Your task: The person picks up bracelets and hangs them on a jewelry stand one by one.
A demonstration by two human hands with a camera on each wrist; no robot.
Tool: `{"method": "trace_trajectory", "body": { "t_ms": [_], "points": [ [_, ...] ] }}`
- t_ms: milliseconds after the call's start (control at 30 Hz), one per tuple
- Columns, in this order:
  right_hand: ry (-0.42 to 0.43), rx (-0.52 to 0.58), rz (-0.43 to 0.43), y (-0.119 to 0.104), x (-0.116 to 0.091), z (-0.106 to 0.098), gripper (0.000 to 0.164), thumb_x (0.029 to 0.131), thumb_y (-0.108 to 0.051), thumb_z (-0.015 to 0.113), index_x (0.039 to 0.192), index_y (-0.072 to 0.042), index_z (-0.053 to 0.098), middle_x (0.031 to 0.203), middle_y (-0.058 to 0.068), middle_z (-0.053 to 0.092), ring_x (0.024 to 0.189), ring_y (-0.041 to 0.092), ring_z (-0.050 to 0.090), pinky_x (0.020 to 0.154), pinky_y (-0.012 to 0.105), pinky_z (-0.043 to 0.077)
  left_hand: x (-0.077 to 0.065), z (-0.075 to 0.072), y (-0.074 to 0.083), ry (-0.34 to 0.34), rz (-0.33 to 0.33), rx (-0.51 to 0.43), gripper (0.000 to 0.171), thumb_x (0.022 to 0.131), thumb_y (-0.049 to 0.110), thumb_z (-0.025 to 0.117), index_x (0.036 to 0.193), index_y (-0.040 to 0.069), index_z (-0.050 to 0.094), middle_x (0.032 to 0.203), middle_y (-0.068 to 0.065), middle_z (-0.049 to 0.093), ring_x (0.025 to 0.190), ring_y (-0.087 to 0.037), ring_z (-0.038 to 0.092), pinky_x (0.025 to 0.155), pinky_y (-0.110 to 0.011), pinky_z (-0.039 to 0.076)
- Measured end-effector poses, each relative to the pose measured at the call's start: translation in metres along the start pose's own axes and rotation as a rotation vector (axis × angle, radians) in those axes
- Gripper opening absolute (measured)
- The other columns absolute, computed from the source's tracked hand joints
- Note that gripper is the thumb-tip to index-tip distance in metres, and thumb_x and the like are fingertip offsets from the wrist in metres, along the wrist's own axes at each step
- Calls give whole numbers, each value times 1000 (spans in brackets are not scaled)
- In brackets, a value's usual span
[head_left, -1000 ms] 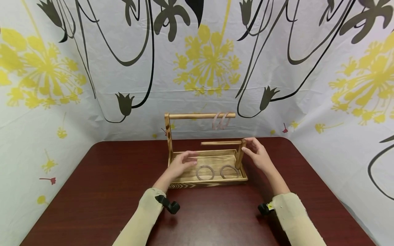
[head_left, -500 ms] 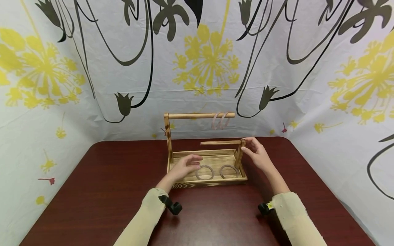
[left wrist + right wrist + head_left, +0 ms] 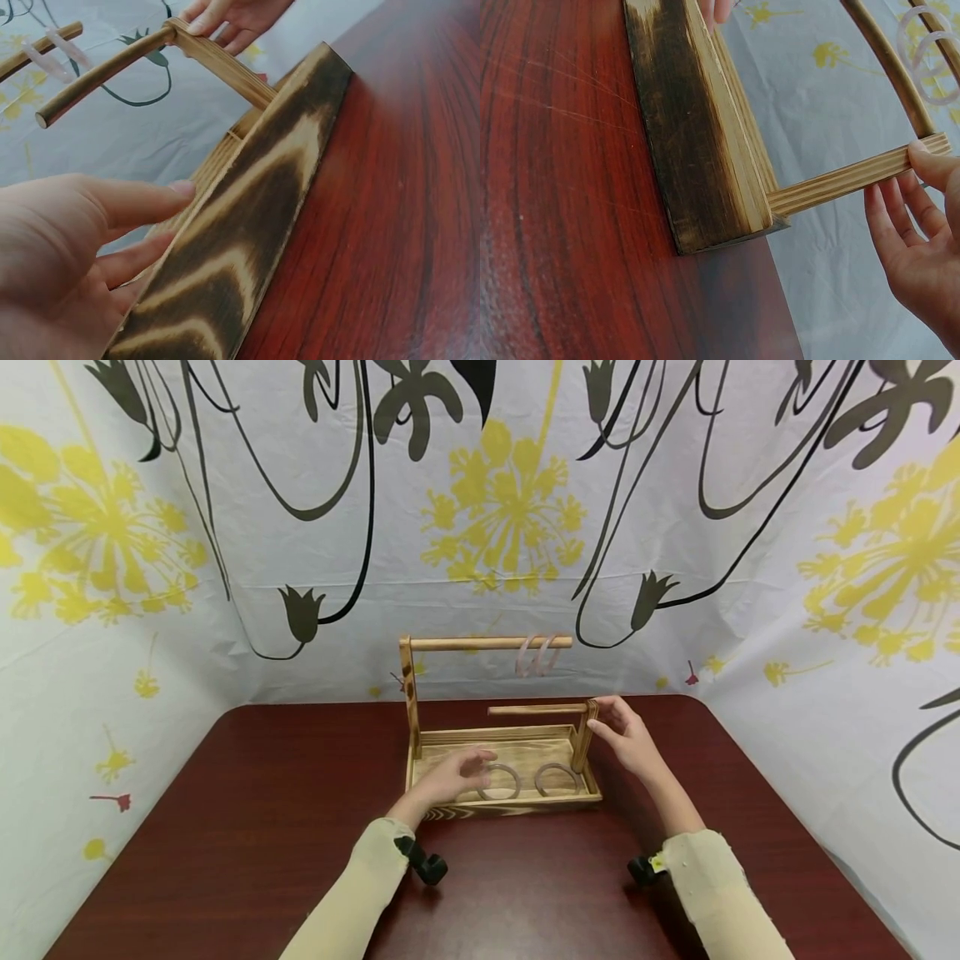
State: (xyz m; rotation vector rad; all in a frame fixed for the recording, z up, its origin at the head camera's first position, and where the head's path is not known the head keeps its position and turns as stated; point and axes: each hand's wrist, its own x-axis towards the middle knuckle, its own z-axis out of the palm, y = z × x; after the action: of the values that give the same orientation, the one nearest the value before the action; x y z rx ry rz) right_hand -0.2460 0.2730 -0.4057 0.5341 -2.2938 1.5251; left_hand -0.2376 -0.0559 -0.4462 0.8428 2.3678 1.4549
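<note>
There goes your left hand [image 3: 452, 777], dipping toward three o'clock over the wooden tray [image 3: 525, 807], grip relaxed, thumb apart: the nearer ring [image 3: 518, 782] in the tray, right beside it, looks within reach. Your right hand [image 3: 628, 739] pinches the short wooden post [image 3: 840, 181] at nine o'clock.

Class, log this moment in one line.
left hand: over brown rectangular wooden tray, near left grey ring; right hand: holding short wooden post; two translucent pink rings: on upper wooden bar

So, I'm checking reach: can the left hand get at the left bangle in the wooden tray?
Likely yes: the left hand is over the wooden tray, apparently near the left bangle, and no object lies on it.
</note>
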Motion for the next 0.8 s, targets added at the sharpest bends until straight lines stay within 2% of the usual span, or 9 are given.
{"method": "trace_trajectory", "body": {
  "t_ms": [233,400,533,700,800],
  "points": [
    [5,-19,9,-1,-1,0,33,94,2,63,125,11,53,105,1,61,96,-7,53,83,9,42,2,2,2,-28,15,189,57,84,1,77,137,0,57,147,-20,51,134,-38,50,111,-52,42],
    [11,-13,12,0,0,0,34,93,3,64,125,11,53,104,2,62,95,-7,54,83,9,43,6,4,3,-42,35,348,58,83,6,80,136,3,58,144,-18,55,128,-35,55,106,-49,48],
    [10,-16,7,1,0,-1,34,94,3,64,125,11,53,106,4,62,96,-8,53,83,8,42,10,5,5,-68,55,478,57,84,11,80,137,5,58,143,-17,56,129,-33,55,108,-47,47],
    [4,-14,9,0,0,0,34,94,2,64,126,10,54,107,5,63,96,-8,53,83,9,43,12,7,7,-70,60,546,57,85,15,80,137,7,58,139,-12,60,127,-30,57,107,-44,48],
    [4,-10,16,0,0,0,34,94,1,64,126,10,54,107,2,62,96,-8,52,84,10,43,13,8,6,-57,44,533,57,84,15,81,136,8,59,135,-10,63,123,-28,60,104,-42,49]
  ]
}}
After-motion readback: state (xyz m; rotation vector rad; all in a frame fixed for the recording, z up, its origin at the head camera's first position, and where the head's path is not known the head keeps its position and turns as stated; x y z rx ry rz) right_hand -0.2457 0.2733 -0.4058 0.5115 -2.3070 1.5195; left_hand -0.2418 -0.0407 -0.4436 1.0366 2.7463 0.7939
